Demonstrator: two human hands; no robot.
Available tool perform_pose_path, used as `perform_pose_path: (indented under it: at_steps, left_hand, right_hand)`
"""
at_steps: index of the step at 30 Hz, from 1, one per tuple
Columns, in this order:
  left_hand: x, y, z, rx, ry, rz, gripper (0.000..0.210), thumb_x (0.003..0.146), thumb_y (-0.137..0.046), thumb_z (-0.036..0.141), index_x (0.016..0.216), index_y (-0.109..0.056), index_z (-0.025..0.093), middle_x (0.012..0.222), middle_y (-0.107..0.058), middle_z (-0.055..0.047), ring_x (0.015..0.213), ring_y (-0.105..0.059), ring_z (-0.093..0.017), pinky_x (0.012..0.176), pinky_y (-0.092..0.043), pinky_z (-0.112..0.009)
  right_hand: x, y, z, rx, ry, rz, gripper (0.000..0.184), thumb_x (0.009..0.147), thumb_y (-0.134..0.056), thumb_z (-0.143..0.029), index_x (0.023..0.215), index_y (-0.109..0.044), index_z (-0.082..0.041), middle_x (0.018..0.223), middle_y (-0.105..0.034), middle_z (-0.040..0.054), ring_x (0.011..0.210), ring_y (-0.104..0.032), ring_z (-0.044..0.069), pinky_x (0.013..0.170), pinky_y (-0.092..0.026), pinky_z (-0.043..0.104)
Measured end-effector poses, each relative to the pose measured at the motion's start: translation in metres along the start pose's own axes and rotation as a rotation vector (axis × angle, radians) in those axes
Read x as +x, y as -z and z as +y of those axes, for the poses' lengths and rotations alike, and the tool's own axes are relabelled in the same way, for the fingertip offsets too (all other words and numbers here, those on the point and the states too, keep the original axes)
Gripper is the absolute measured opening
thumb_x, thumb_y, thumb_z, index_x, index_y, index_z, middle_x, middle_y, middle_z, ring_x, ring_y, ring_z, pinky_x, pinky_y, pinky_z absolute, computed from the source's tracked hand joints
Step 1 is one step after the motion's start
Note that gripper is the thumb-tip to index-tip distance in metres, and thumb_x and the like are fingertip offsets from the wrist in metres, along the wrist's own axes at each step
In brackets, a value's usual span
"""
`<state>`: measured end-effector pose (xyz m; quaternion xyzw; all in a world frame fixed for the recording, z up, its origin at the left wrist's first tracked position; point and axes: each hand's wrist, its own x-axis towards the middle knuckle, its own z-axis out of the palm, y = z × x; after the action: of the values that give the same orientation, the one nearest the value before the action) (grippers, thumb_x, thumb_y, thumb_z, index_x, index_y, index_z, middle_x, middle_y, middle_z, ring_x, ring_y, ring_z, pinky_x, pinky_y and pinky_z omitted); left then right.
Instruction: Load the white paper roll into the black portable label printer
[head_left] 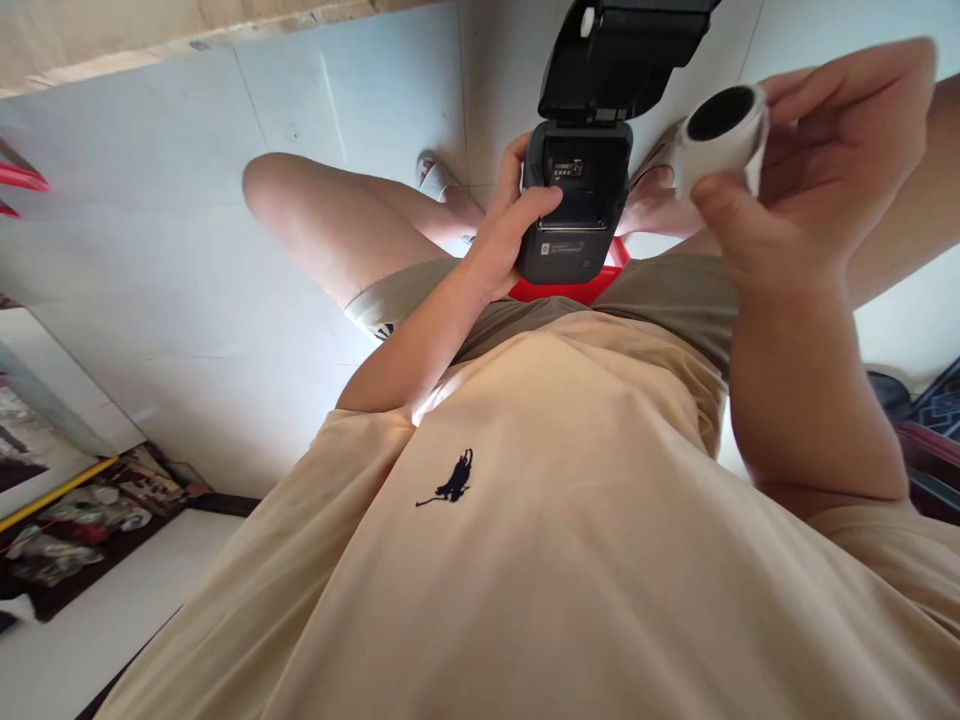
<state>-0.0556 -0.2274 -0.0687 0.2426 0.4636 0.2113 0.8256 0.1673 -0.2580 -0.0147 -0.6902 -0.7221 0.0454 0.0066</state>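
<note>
Left hand (510,225): clamped around the side of a black label printer (576,205), lid (619,55) flipped open, above the lap.
Right hand (817,160): fingers closed on a white label roll (724,125), just beside the printer.
Seat: red stool (577,290) under the printer.
Floor: pale tiles (187,200).

Pale tiled floor (225,300), red stool (570,290), cluttered corner (82,530).
</note>
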Motion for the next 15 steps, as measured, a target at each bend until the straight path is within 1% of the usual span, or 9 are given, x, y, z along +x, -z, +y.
perform_pose_path:
  at_steps: [2,3,5,7,8,10,11,13,15]
  left_hand:
    - [0.003,0.0,0.006,0.034,-0.024,-0.006,0.084,0.071,-0.052,0.059,0.142,-0.009,0.044,0.132,-0.049,0.013,0.11,-0.052,0.011,0.098,-0.05,-0.004]
    - [0.004,-0.001,0.01,0.044,-0.035,-0.01,0.088,0.068,-0.055,0.062,0.142,-0.013,0.042,0.13,-0.051,0.012,0.106,-0.052,0.012,0.093,-0.049,-0.001]
    - [0.005,-0.005,0.018,0.049,-0.048,-0.009,0.089,0.065,-0.057,0.064,0.14,-0.019,0.038,0.126,-0.053,0.009,0.099,-0.05,0.014,0.086,-0.047,0.003]
    - [0.005,-0.011,0.024,0.036,-0.069,-0.005,0.088,0.066,-0.053,0.068,0.139,-0.021,0.033,0.125,-0.052,0.008,0.095,-0.05,0.015,0.082,-0.047,0.004]
    - [0.006,-0.015,0.027,0.026,-0.081,-0.006,0.087,0.066,-0.051,0.069,0.139,-0.021,0.032,0.124,-0.05,0.007,0.091,-0.05,0.016,0.079,-0.047,0.004]
    - [0.008,-0.022,0.028,-0.001,-0.106,-0.015,0.082,0.068,-0.047,0.07,0.137,-0.022,0.033,0.126,-0.049,0.007,0.086,-0.05,0.016,0.076,-0.048,0.002]
    - [0.011,-0.023,0.028,-0.019,-0.12,-0.018,0.079,0.07,-0.045,0.069,0.136,-0.022,0.034,0.129,-0.048,0.008,0.088,-0.051,0.016,0.078,-0.049,0.001]
    - [0.017,-0.023,0.024,-0.058,-0.151,-0.016,0.078,0.069,-0.046,0.069,0.135,-0.023,0.036,0.137,-0.045,0.01,0.098,-0.054,0.015,0.086,-0.052,0.001]
    - [0.023,-0.02,0.02,-0.082,-0.177,0.0,0.085,0.063,-0.056,0.068,0.135,-0.025,0.035,0.142,-0.042,0.012,0.109,-0.055,0.013,0.092,-0.052,0.001]
  right_hand:
    - [0.005,-0.009,0.001,-0.036,0.122,0.106,0.086,0.08,0.015,-0.068,0.102,-0.034,-0.001,0.122,-0.036,-0.0171,0.109,-0.002,-0.048,0.089,-0.003,-0.043]
    - [0.009,-0.013,0.0,-0.062,0.182,0.174,0.083,0.079,0.008,-0.068,0.096,-0.04,-0.003,0.118,-0.038,-0.0193,0.114,-0.004,-0.048,0.093,-0.006,-0.042]
    - [0.019,-0.02,-0.002,-0.112,0.286,0.316,0.074,0.072,-0.007,-0.071,0.088,-0.051,-0.014,0.111,-0.04,-0.0234,0.123,-0.006,-0.046,0.104,-0.011,-0.037]
    - [0.029,-0.023,-0.008,-0.148,0.356,0.435,0.059,0.068,-0.017,-0.069,0.083,-0.056,-0.027,0.108,-0.038,-0.0278,0.126,-0.004,-0.044,0.114,-0.01,-0.03]
    - [0.034,-0.023,-0.012,-0.164,0.372,0.476,0.05,0.068,-0.02,-0.065,0.081,-0.056,-0.033,0.107,-0.037,-0.0295,0.127,-0.004,-0.043,0.115,-0.008,-0.027]
    - [0.04,-0.023,-0.018,-0.189,0.359,0.52,0.04,0.069,-0.022,-0.06,0.075,-0.055,-0.037,0.105,-0.036,-0.0313,0.126,-0.003,-0.042,0.115,-0.005,-0.022]
    - [0.042,-0.024,-0.02,-0.202,0.339,0.522,0.038,0.07,-0.023,-0.058,0.072,-0.054,-0.037,0.105,-0.035,-0.0321,0.126,-0.003,-0.041,0.114,-0.005,-0.019]
    - [0.044,-0.026,-0.021,-0.227,0.287,0.503,0.034,0.07,-0.025,-0.055,0.067,-0.052,-0.036,0.106,-0.032,-0.0349,0.124,-0.003,-0.042,0.109,-0.004,-0.014]
    - [0.043,-0.028,-0.02,-0.256,0.257,0.467,0.027,0.07,-0.027,-0.053,0.069,-0.05,-0.039,0.108,-0.027,-0.0381,0.122,-0.002,-0.043,0.104,-0.003,-0.01]
